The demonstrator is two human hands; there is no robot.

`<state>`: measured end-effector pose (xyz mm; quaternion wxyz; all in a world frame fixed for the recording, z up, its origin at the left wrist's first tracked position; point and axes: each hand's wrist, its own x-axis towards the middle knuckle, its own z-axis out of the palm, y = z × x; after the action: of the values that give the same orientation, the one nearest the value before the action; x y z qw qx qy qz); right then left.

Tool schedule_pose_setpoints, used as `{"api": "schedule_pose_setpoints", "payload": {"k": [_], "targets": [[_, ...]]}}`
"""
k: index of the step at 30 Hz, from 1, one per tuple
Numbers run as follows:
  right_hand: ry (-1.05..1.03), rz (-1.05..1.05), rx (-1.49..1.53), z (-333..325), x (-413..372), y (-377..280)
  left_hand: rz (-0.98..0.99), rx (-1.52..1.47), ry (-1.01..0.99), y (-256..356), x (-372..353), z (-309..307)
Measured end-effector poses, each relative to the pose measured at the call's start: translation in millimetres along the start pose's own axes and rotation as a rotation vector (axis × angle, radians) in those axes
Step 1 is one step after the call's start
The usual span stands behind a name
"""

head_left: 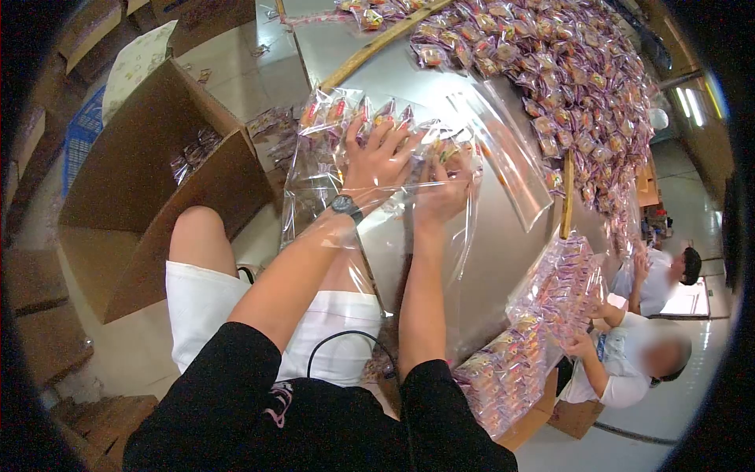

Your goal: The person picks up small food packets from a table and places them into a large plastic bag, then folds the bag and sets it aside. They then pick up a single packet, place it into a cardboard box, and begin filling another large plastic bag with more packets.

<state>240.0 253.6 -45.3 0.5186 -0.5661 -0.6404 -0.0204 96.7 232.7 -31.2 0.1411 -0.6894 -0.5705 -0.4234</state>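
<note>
Both my hands are inside a large clear plastic bag (299,193) lying on the metal table. My left hand (379,161), with a watch on its wrist, rests with spread fingers on a row of small wrapped snack packets (336,114) inside the bag. Beside it, my right hand (442,193) has its fingers curled around snack packets (448,151) at the row's right end. The film's glare partly hides those fingertips. Right of the bag lie flat, clear plastic bags (503,157).
A large pile of snack packets (582,94) covers the table's far right, edged by wooden strips (567,193). Filled bags (503,377) stand at right, near two co-workers (621,354). An open cardboard box (149,189) containing some packets stands left of my knee.
</note>
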Motion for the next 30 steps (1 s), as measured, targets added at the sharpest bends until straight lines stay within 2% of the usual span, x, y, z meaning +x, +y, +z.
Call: {"api": "schedule_pose_setpoints", "payload": {"k": [1, 2, 6, 9, 13, 18, 21, 22, 27, 29, 30], "targets": [[0.028, 0.028, 0.063, 2, -1, 1, 0.0, 0.007, -0.001, 0, 0, 1], [0.031, -0.029, 0.01, 2, -1, 4, -0.002, 0.007, -0.012, 1, -1, 1], [0.006, -0.366, -0.304, -12, 1, -9, -0.018, 0.016, -0.031, 0, 0, 0], [0.032, -0.341, -0.357, -2, -2, 1, -0.022, 0.028, -0.009, 2, 1, 0], [-0.046, -0.358, -0.391, -14, 5, -14, 0.011, 0.04, 0.034, 0, 0, 1], [-0.061, -0.173, -0.404, -8, -2, -18, 0.004, 0.025, 0.066, 2, 2, -2], [0.02, -0.169, -0.341, -7, -4, -24, -0.002, 0.037, 0.016, 2, 2, -3], [-0.019, -0.141, -0.454, -14, -5, -30, 0.003, 0.061, 0.001, 3, 4, -4], [0.059, 0.171, -0.1, -5, -3, -23, 0.025, 0.152, -0.139, 2, 9, -9], [-0.118, -0.181, -0.317, -23, 2, -22, 0.006, 0.154, -0.197, 6, 15, -13], [0.007, -0.255, -0.282, -17, 1, -11, 0.008, 0.206, -0.252, 9, 17, -15]]}}
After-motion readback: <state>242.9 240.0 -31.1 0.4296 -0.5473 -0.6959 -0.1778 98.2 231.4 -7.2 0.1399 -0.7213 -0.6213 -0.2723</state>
